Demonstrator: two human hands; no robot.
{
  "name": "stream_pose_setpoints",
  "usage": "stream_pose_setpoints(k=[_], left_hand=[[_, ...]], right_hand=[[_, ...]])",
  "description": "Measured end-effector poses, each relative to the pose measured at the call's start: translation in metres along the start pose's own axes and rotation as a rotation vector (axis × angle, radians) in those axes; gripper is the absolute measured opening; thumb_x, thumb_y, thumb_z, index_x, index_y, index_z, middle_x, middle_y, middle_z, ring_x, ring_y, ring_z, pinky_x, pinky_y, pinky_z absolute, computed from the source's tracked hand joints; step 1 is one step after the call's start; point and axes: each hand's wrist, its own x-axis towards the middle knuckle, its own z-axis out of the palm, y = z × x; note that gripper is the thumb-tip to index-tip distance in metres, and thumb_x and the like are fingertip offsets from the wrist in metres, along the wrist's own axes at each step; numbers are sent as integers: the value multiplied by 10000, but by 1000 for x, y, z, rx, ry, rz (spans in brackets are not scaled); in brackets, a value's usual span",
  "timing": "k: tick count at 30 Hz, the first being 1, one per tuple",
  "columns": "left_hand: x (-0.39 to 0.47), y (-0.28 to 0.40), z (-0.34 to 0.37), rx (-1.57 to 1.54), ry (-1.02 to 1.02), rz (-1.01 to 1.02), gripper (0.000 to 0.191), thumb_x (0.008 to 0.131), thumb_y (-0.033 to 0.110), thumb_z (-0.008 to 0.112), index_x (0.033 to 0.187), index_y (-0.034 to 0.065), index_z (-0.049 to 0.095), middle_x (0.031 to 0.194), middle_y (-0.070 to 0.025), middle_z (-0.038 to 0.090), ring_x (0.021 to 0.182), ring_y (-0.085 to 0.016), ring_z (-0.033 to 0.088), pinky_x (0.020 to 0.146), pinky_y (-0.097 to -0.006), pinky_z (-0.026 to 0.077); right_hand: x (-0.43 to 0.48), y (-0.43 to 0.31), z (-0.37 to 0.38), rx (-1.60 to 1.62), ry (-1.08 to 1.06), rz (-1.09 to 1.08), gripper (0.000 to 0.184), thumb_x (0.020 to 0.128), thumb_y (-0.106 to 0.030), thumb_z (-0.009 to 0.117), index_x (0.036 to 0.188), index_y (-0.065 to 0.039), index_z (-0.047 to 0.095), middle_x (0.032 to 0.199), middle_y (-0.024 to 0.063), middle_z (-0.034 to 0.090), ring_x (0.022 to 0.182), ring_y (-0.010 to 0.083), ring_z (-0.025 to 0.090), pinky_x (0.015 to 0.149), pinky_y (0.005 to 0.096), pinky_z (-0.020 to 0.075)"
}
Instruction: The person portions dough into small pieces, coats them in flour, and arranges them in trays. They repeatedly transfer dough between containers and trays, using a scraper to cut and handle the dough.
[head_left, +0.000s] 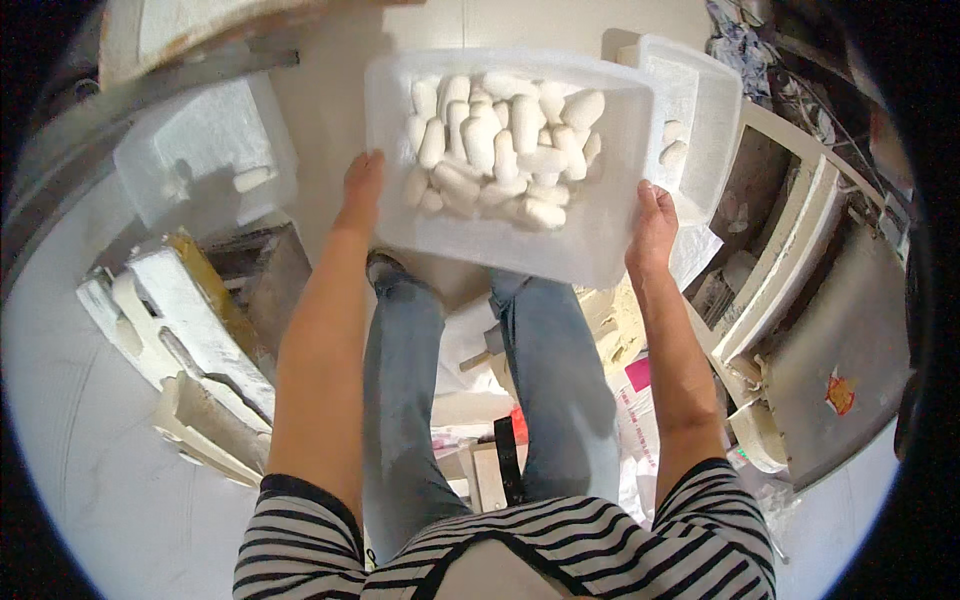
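Observation:
Both my hands hold a translucent white plastic bin (517, 251) in front of me, above my knees. My left hand (364, 184) grips its left side, and my right hand (654, 217) has its right side, thumb towards the rim. Inside lie several off-white, rounded oblong pieces (480, 142), heaped towards the far left; I cannot tell their material. Beyond my right hand a second translucent bin (712, 135) contains a few similar pieces (673, 154). Another translucent bin (202, 157), left of my left hand, has an oblong piece (252, 178) in it.
To the left, dusty white panels (195, 300) lean beside an open box-like frame (277, 285). A worn cabinet-like frame (787, 247) with a grey panel (855, 360) stands at the right. Printed plastic sheeting (636, 427) lies beside my right leg. A rough board edge (180, 30) juts in at the upper left.

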Motion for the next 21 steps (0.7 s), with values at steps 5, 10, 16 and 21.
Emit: stream_pose_setpoints(k=[5,10,16,21], left_hand=[[-91,70,-37,184,75,-232,443,949,385,493,1108,-19,580,961,-111,613,851,-231,565,766,-363,455],[-267,206,-61,211,75,-91,254,908,275,596,906,20,600,737,-39,544,702,-124,492,665,-292,432],[-433,412,-58,-197,-118,194,212,933,210,585,810,37,592,705,63,522,631,-34,436,571,-224,380],[-438,525,-63,-279,-46,151,170,920,201,605,790,91,606,719,66,561,612,-21,458,558,-200,376]], right_hand=[[-44,-62,-58,-112,-6,91,370,924,-303,577,1084,31,588,917,71,620,819,163,558,771,303,447],[-107,-135,-179,-18,14,173,476,961,-351,504,1175,70,559,1077,127,617,945,205,577,859,323,452],[-153,-230,-264,342,99,306,457,971,-358,479,1152,49,580,1063,124,612,952,226,562,872,348,444],[-136,-336,-273,487,-99,169,430,961,-347,483,1110,38,603,1036,89,631,918,202,582,836,324,452]])
